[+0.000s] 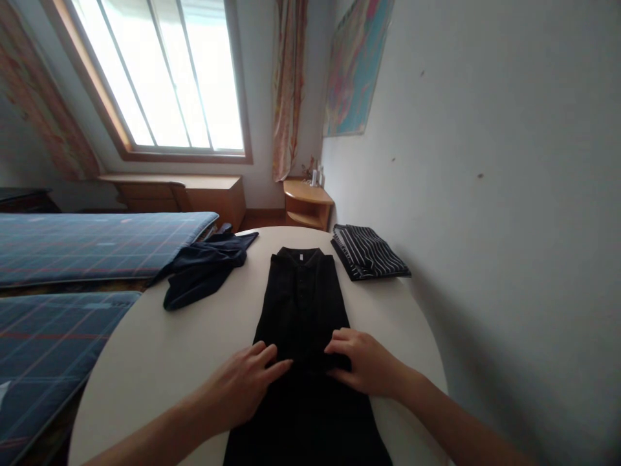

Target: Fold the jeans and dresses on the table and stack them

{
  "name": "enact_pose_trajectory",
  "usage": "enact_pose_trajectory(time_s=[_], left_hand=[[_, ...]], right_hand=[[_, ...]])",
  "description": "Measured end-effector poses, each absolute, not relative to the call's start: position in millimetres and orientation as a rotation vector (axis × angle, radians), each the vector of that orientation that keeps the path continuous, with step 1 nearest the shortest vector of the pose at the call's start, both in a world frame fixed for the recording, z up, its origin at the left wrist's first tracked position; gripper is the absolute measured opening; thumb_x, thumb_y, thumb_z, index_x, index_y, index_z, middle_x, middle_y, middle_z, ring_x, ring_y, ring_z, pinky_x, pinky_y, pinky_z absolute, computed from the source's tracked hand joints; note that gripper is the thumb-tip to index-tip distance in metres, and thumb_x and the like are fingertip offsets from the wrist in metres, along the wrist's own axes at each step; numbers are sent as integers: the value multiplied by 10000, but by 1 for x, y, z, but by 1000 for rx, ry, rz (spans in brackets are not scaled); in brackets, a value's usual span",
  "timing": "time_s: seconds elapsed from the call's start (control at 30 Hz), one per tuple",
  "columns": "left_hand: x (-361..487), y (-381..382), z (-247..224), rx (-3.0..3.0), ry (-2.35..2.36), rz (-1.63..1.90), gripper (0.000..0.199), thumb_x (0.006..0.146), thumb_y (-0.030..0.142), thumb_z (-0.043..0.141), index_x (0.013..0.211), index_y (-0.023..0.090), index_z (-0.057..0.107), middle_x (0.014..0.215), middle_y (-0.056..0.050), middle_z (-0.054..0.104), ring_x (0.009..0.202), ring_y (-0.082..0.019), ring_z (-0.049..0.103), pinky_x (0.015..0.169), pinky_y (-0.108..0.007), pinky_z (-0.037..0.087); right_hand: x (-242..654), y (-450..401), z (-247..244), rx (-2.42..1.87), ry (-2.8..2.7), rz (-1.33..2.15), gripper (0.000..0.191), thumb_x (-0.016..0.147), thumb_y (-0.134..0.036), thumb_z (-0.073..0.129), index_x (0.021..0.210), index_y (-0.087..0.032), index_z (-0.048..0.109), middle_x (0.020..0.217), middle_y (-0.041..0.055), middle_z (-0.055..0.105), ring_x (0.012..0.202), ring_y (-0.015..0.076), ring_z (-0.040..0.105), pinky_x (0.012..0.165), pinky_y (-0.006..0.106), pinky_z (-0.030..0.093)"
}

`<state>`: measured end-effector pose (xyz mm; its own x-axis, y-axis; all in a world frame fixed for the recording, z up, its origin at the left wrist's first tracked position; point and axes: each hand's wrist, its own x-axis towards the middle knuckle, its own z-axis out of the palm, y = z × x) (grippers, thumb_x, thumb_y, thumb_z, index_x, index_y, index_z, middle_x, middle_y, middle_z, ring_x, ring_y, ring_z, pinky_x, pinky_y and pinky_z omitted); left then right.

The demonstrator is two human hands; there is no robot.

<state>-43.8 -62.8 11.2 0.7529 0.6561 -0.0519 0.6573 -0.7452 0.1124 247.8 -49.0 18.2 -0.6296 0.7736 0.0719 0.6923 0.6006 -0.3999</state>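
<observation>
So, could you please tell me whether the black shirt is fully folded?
Not fully folded: the shirt lies lengthwise, reaching the picture's bottom edge.

Table [145, 362]: centre, beside the right-hand wall [509, 259].
Shirt [301, 304]: on table, lengthwise down the middle, collar at far end.
Left hand [250, 375]: on shirt, left side.
Right hand [361, 362]: on shirt, right side, opposite.
Folded garments [371, 252]: on table, far right, just beside shirt.
Loose garment [208, 265]: on table, far left, apart from shirt.
Mattresses [97, 246], two: left of table, one behind the other.
Desk [213, 184]: behind mattresses, below window [165, 77]; chair [152, 196] before it.
Curtains [288, 90]: either side of window.
Corner shelf [305, 192]: behind table, small items [314, 176] on top.
Poster [356, 71]: on right-hand wall, higher than corner shelf.
</observation>
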Motion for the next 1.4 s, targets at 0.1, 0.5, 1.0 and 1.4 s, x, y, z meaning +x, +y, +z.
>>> enact_pose_trajectory(time_s=[0.1, 0.5, 1.0, 1.4], left_hand=[[-44, -71, 20, 2784, 1012, -29, 573, 858, 76, 519, 1391, 285, 496, 1162, -73, 625, 1006, -246, 622, 868, -372, 530], [-30, -55, 12, 2763, 1113, 187, 240, 961, 243, 555, 1194, 255, 613, 1015, -34, 677, 922, -219, 653, 777, -319, 515], [-19, -44, 13, 2583, 1206, 212, 301, 982, 202, 493, 1249, 222, 630, 1073, -51, 704, 978, -221, 690, 853, -329, 527], [-24, 46, 83, 2661, 1100, 532, 269, 985, 357, 532, 1176, 253, 690, 1089, -24, 723, 1000, -194, 672, 894, -291, 493]], right_hand=[[247, -61, 23, -1195, -2648, 520, 214, 824, -299, 747, 1018, -221, 703, 957, 22, 684, 840, 177, 630, 739, 272, 450], [233, -58, 17, -1171, -2655, 490, 251, 964, -369, 595, 1156, -227, 674, 1044, 41, 713, 936, 192, 674, 832, 292, 486], [231, -53, 16, -1278, -2609, 487, 258, 1000, -322, 533, 1169, -210, 692, 1090, 51, 737, 946, 209, 711, 835, 291, 519], [243, 25, 79, -1166, -2434, 223, 268, 991, -350, 563, 1200, -237, 686, 1154, 43, 735, 1037, 214, 689, 916, 332, 503]])
